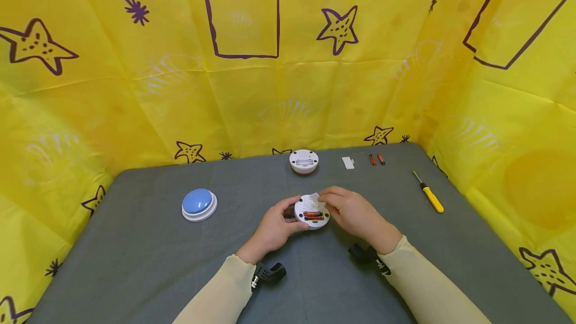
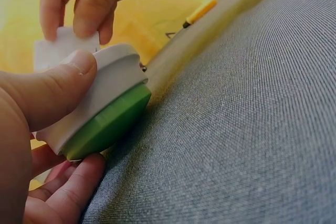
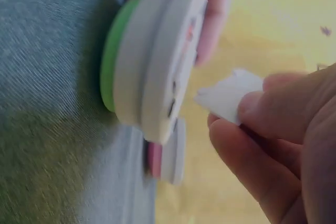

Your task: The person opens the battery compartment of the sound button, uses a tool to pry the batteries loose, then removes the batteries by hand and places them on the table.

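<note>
My left hand (image 1: 275, 224) grips a round push-button light (image 1: 309, 205) by its side, thumb on the white base and fingers at the green top. Its underside faces up, and batteries (image 1: 313, 216) with red and dark wrapping sit in the uncovered compartment. Between thumb and fingers, my right hand (image 1: 355, 214) pinches a small white battery cover (image 3: 228, 95). In the right wrist view a gap separates the cover from the base. The green dome (image 2: 113, 121) points down, close to the grey cloth.
Behind stands another upturned button (image 1: 304, 163), its battery slot bare. A blue-topped button (image 1: 198, 203) sits at left. Toward the back right lie a white cover (image 1: 348, 163) and two red batteries (image 1: 377, 159); a yellow screwdriver (image 1: 432, 198) rests at right. Yellow patterned cloth (image 1: 234, 109) hangs around the table.
</note>
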A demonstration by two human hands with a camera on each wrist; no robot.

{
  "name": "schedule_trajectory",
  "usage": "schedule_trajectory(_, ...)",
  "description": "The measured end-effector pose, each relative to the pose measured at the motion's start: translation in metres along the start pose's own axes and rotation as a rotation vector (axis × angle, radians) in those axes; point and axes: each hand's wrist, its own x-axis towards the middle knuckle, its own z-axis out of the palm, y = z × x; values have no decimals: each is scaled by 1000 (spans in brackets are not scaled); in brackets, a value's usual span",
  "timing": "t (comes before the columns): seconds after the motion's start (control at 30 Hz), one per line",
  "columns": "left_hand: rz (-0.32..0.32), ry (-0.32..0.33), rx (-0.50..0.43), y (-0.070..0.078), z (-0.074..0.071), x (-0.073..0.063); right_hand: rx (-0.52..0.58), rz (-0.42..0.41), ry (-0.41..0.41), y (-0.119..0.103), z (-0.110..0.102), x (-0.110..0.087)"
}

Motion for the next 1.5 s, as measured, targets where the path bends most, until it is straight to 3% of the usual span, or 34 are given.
schedule_trajectory(0.2, -20, -5, -13, -2, 0, 0, 79, 210, 19, 14, -9, -2)
schedule_trajectory(0.53, -25, -12, 6, -4, 0, -1, 379, 688, 35, 46, -32, -16)
schedule_trajectory(0.67, -26, -17, -5, -2, 0, -1, 477, 835, 21, 60, -39, -20)
schedule_trajectory(0.87, -27, -25, -14, -1, 0, 0, 495, 907, -58, 93, -31, -26)
schedule_trajectory(1.07, -33, -33, -23, -2, -1, 1, 561, 993, -84, 123, -25, -33)
schedule_trajectory(1.23, -27, -35, -41, -3, -2, 3, 581, 996, -95, 134, -20, -32)
schedule_trajectory(1.5, -40, -41, -57, -3, -4, 2, 585, 1007, -194, 141, -3, -33)
